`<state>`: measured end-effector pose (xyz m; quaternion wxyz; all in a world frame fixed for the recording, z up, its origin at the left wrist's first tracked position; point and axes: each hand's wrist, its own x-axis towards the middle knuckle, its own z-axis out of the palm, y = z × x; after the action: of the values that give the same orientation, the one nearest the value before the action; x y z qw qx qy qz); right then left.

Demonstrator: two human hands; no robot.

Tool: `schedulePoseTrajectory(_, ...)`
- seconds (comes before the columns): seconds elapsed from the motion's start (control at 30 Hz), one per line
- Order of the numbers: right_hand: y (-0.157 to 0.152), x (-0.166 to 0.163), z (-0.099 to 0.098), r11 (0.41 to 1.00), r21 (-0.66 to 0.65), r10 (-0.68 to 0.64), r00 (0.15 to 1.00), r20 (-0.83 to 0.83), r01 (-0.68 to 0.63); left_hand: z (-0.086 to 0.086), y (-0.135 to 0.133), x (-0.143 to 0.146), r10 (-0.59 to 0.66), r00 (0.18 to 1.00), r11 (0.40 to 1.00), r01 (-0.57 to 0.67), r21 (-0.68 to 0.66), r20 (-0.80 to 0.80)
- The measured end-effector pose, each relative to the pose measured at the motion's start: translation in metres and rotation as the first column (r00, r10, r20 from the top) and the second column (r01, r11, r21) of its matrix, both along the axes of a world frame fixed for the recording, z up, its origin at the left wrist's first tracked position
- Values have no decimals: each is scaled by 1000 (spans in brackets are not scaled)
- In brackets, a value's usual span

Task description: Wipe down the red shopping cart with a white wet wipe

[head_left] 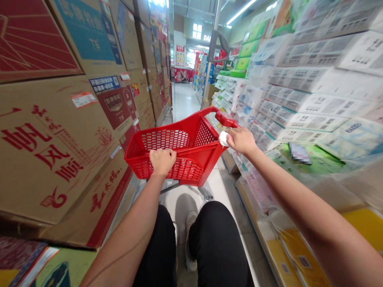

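Observation:
A red plastic shopping cart (191, 169) with mesh-like sides stands sideways in front of me. My left hand (163, 160) is closed over the rim of its near side. At the right end, my right hand (241, 139) is wrapped around the red handle (225, 119). A small white thing (223, 138) shows by my right thumb; I cannot make out what it is. The visible upper part of the cart's inside shows no goods, but its bottom is hidden behind the near wall.
Stacked cardboard boxes (50, 147) line the left side closely. On the right, piles of white packs (323, 99) rise beside the aisle, blurred. A metal pole (212, 59) stands ahead, and the pale floor (187, 97) runs on past it.

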<state>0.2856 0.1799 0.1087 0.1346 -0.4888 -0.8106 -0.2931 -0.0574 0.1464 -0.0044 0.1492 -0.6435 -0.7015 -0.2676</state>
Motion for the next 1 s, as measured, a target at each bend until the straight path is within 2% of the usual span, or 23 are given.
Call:
schedulePoseTrajectory(0.1,3,4,-1,999,26,-27,999,-37,28,-1,3,0,-3,1000,1000,3,-4,-1)
schedulePoseTrajectory(0.33,-20,-35,-17,996,92,5,997,-73,2,-3,4,-1,89,995,996,-90,2,42)
schedulePoseTrajectory(0.47,-11,-12,-11,996,84,6,1000,-27,-3,-3,3,-1,73,996,997,-73,-4,49)
schedulePoseTrajectory(0.57,-2,11,-7,995,98,-9,998,-62,15,-1,4,4,82,995,996,-81,-22,54)
schedulePoseTrajectory(0.63,-1,14,-10,994,109,-21,995,-98,32,1,5,8,97,993,995,-95,-32,72)
schedulePoseTrajectory(0.87,-20,-35,-31,992,127,-6,993,-119,21,2,8,16,99,990,995,-98,-18,101)
schedulePoseTrajectory(1.0,-26,-54,-32,994,106,-23,990,-137,38,3,7,16,75,991,997,-73,-26,111)
